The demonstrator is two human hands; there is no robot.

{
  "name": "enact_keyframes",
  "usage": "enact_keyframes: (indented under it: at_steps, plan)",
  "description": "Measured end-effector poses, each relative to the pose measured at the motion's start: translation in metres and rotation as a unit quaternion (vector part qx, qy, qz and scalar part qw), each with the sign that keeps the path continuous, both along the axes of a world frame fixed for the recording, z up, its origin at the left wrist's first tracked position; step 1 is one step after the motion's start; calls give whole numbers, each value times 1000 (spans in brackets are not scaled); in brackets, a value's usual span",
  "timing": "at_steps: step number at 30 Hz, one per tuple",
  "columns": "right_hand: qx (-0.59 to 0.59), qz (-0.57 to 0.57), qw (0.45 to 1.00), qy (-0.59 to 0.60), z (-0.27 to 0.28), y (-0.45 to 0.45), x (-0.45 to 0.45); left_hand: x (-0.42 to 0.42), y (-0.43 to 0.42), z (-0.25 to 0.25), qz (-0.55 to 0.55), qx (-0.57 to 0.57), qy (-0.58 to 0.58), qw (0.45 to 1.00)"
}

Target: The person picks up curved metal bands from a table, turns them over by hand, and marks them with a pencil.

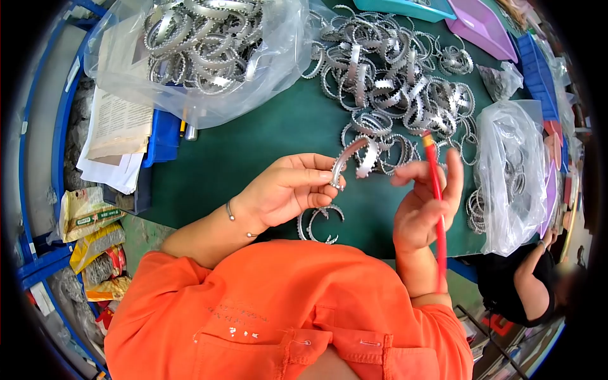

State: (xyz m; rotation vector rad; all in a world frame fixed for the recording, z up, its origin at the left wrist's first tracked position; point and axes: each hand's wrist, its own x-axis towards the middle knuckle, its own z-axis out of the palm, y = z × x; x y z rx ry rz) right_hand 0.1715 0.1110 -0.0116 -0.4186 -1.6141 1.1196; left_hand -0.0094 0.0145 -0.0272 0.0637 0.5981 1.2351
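My left hand [292, 189] pinches a silver open cuff bangle [356, 156] with a beaded edge, holding it up over the green table. In my right hand [425, 206] is a slim red stick-like tool [437, 196] with a yellowish band near its upper end; its exact kind does not show. The fingers of that hand are slightly blurred. Below my left hand, close to my body, a few more cuff bangles [320, 225] lie on the table. Beyond both hands spreads a large heap of silver bangles [392, 76].
A clear plastic bag [253, 104] full of bangles stands at the upper left beside papers [120, 126] and a blue bin [163, 136]. Another plastic bag [513, 171] lies at the right. Teal [405, 9] and purple trays [481, 28] sit at the back. Another person [529, 285] is at the right.
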Motion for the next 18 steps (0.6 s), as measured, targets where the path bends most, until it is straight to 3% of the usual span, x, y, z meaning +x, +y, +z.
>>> enact_keyframes:
  at_steps: [2,5,13,18]
  plan:
    - [67,-5,997,-24,0,4,8,0,0,1,15,-15,0,1000]
    - [-5,59,997,-40,3,-8,5,1,1,1,18,-18,-7,1000]
    - [-3,57,992,-110,-2,-13,-10,2,0,1,-2,14,-5,1000]
    - [71,66,985,-146,0,-8,-13,2,-2,1,0,4,19,1000]
